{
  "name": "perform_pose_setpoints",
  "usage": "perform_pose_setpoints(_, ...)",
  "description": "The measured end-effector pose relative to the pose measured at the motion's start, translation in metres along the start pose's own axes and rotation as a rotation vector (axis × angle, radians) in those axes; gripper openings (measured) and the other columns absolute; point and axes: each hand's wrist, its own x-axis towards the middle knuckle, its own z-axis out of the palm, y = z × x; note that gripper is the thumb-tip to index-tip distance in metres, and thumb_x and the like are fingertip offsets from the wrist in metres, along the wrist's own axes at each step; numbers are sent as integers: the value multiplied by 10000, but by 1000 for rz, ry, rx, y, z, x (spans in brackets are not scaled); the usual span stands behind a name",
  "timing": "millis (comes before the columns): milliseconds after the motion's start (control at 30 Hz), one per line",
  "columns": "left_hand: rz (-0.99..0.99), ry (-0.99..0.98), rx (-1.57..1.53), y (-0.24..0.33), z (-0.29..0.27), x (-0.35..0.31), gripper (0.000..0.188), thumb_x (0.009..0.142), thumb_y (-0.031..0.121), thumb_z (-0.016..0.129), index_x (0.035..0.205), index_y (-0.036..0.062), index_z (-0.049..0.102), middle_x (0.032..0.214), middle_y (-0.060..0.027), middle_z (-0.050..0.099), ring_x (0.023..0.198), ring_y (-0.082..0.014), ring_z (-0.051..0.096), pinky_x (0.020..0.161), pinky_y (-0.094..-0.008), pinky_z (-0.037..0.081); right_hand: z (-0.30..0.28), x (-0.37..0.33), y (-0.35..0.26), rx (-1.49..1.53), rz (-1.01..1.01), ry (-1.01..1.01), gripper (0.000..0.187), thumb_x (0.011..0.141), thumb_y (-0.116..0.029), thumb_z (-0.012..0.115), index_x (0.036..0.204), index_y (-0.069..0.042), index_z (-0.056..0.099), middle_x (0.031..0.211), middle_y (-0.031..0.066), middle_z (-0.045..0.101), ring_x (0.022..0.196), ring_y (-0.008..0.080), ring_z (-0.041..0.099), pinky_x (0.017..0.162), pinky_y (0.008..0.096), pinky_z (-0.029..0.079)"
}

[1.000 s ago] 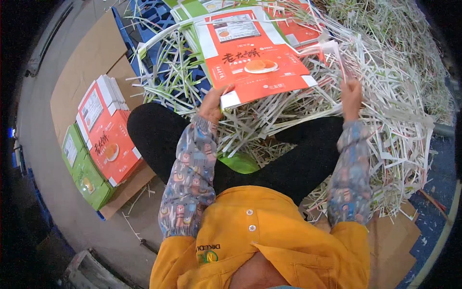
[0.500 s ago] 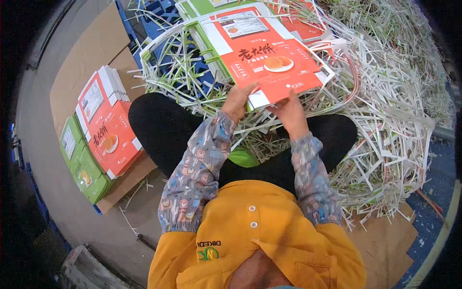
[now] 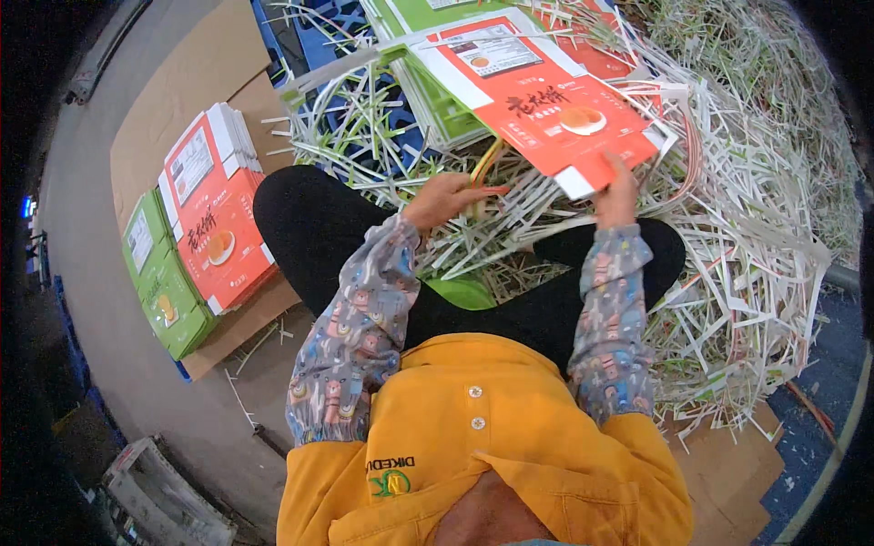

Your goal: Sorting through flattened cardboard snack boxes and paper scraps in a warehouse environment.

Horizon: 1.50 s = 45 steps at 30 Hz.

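Note:
My right hand (image 3: 618, 189) grips the near edge of a flat red carton blank (image 3: 555, 107) with a picture of round pastries on a plate. The blank lies tilted over a stack of green carton blanks (image 3: 437, 107). Apart from it, on the left, my left hand (image 3: 444, 198) has its fingers drawn together near a narrow yellowish paper strip (image 3: 489, 162), seemingly pinching it; the exact grip is hard to make out. White and green paper offcuts (image 3: 519, 218) lie beneath both hands, between my crossed legs.
Stacks of red blanks (image 3: 214, 205) and green blanks (image 3: 164, 282) rest on cardboard (image 3: 173, 91) at the left. Shredded paper (image 3: 737, 237) is heaped along the right. A blue pallet (image 3: 314, 36) shows at the back, a worn grey frame (image 3: 164, 496) at lower left.
My left hand has come off the red blank and moved slightly left and down. My right hand has shifted right with the blank, whose near end has swung right.

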Motion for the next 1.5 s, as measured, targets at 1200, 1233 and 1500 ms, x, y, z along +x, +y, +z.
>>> perform_pose_setpoints(1200, -375, 292, -857, -35, 10, 72, 265, 806, 311, 534, 830, 50, 493, 617, -27, 482, 474, -102, 439, 436, -214, 371, -29, -49, -12, -23, -60, 98, 363, 753, -61, 549, 1088, 13, 430, 998, 97, 535, 907, 216, 546, 768, 343, 474)
perform_pose_setpoints(1233, -324, 251, -841, -38, 8, 74, 260, 806, 304, 527, 776, 47, 500, 582, -20, 480, 445, -114, 443, 397, -214, 365, -33, -48, -13, -26, -63, 100, 363, 753, -61, 549, 1088, 13, 430, 998, 97, 535, 907, 216, 546, 768, 343, 474)
perform_pose_setpoints(1500, -120, 273, -60, -30, -9, 67, 208, 763, 216, 569, 708, 15, 573, 557, -9, 518, 496, -82, 460, 456, -229, 356, -44, -39, -11, -32, -33, 110, 349, 736, -67, 579, 1049, 18, 449, 972, 92, 539, 842, 204, 571, 696, 329, 502)
